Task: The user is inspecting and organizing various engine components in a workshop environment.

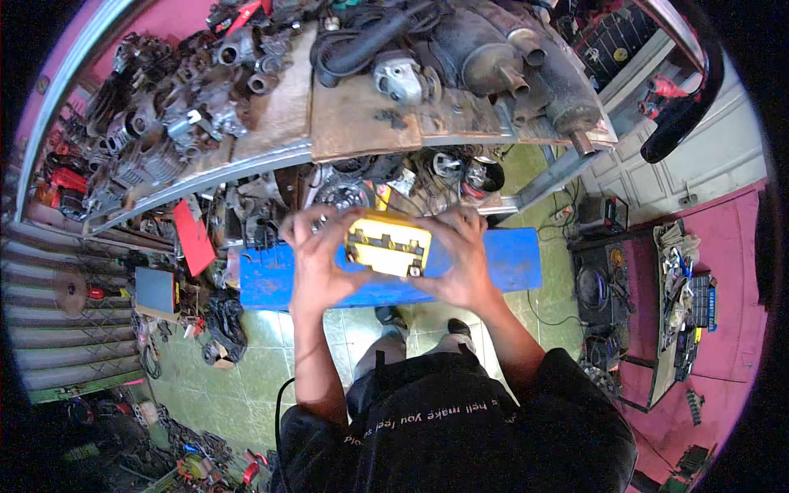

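A small yellow motorcycle battery (388, 259) is held up in front of me, its top face with the terminals and caps turned toward me. My left hand (316, 259) is closed on its left end, thumb low and fingers over the far edge. My right hand (460, 259) grips the right end in the same way. Below the hands lies a long blue bench (514, 259) with a worn, stained top; I cannot tell whether the battery touches it.
Beyond the bench stands a metal-framed workbench (362, 140) bearing mufflers (485, 66), an angle grinder (400, 78) and a heap of engine parts (164, 123). A red panel (194, 237) leans at left. On the right, a tool-covered table (670, 312) stands by the pink wall; cables cross the tiled floor.
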`<state>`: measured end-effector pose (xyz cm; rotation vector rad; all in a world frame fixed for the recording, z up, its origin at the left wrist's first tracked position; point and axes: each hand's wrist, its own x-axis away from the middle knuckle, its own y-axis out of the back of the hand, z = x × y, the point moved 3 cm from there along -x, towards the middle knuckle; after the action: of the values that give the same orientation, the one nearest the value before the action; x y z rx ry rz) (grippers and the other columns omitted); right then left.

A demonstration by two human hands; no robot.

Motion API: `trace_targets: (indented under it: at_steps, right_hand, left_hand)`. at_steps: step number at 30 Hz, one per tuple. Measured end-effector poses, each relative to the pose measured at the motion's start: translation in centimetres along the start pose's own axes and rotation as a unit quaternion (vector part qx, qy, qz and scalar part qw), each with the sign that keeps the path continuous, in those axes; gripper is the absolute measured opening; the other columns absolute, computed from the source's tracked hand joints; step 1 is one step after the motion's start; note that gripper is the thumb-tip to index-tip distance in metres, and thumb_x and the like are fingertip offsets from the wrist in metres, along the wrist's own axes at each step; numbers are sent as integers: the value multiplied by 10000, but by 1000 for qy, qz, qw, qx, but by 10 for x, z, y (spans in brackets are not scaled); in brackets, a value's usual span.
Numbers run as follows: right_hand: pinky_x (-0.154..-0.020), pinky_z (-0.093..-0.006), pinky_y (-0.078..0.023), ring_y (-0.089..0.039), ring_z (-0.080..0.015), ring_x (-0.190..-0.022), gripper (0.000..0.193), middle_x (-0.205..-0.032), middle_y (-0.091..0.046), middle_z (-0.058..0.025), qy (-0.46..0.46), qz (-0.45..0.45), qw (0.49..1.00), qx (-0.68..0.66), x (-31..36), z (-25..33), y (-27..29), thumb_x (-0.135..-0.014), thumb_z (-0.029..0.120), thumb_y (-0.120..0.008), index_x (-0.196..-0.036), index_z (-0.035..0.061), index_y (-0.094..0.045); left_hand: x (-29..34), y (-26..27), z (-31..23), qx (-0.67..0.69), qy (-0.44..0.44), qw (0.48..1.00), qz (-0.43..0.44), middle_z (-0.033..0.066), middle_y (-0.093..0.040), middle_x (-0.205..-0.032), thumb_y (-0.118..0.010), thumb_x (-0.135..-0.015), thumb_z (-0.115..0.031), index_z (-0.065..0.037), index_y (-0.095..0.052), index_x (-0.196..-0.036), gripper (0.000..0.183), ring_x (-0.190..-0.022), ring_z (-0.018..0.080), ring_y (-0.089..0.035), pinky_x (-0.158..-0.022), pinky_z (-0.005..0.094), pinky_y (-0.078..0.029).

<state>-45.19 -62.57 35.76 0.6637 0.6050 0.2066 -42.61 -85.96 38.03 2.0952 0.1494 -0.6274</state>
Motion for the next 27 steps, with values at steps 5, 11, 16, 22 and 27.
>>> trace_targets:
  at_steps: [5,11,16,22,27]
  right_hand:
    - [-1102,-473,-364,-517,-330,-1224,814,-1217,-679,-87,34,-66,997,8,-80,32,-6,-567,281,-968,-1322,121,-707]
    - [-1097,-451,-409,-520,-330,-1229,819,-1239,-698,-123,34,-82,996,-6,-137,14,-23,-610,260,-976,-1356,92,-684]
    - [-1086,-421,-432,-533,-325,-1193,786,-1202,-693,-130,6,-72,996,-45,-154,-5,-28,-667,237,-966,-1376,66,-673]
    - [-1063,-454,-395,-556,-343,-1157,440,-1172,-707,-138,47,-81,996,-2,-162,-38,-12,-912,250,-780,-1304,60,-717]
    - [-1051,-557,-358,-560,-337,-1169,275,-1191,-706,-66,45,-88,976,196,-149,-63,-27,-909,172,-748,-1180,128,-772]
  left_hand:
    - [-59,50,24,-57,-12,997,-54,26,-747,-1264,-949,-521,-272,-120,-745,-1256,778,-1244,272,-558,-1136,472,-290]
    - [-114,54,56,7,-13,998,-67,63,-751,-1184,-993,-483,-247,-88,-749,-1230,802,-1255,294,-538,-1132,481,-308]
    - [-137,44,70,3,-7,999,-40,78,-722,-1141,-1002,-479,-256,-107,-759,-1230,804,-1246,284,-521,-1101,463,-326]
    - [-142,30,90,13,8,999,-45,85,-697,-1152,-1008,-546,-296,-99,-722,-1297,828,-1235,293,-514,-1097,462,-314]
    - [-141,21,92,108,55,993,-10,84,-710,-1175,-1001,-592,-264,-83,-683,-1358,849,-1212,299,-504,-1148,472,-270]
